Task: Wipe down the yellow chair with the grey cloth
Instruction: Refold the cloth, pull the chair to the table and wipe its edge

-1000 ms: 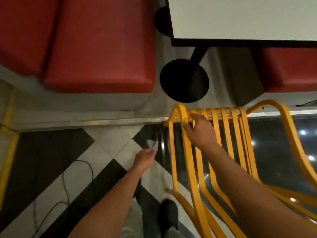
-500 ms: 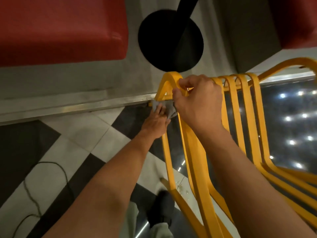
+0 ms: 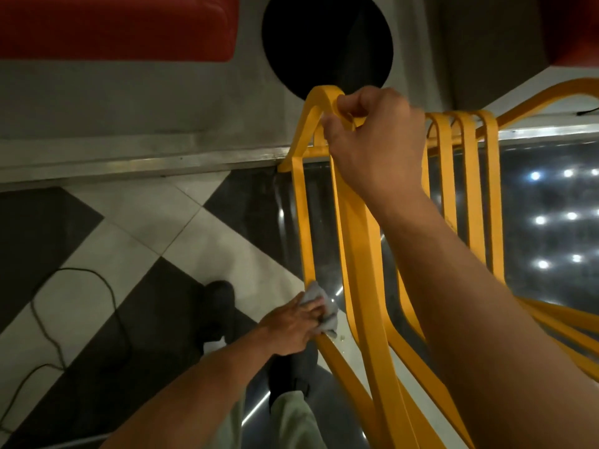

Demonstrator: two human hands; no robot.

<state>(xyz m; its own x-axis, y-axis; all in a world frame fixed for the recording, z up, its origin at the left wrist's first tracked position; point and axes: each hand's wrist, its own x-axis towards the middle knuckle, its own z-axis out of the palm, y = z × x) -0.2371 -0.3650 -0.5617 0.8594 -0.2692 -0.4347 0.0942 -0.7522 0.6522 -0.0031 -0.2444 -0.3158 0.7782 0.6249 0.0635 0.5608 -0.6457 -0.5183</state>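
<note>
Head view. One yellow chair (image 3: pixel 353 241), slatted back running from 12 toward 5 o'clock. Right hand (image 3: pixel 372 140) curled tight over the top rail at 12. Left hand (image 3: pixel 291 325), at 6, fingers pressing one grey cloth (image 3: pixel 321 306) against the outermost slat. Two dark shoes (image 3: pixel 220 303) on checkered floor (image 3: pixel 155 228). One cable (image 3: pixel 48 319) at 8.

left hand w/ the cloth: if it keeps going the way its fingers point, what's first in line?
The left hand already presses the grey cloth on the yellow chair's outer slat; next probably the neighbouring slat, depth unclear.
</note>
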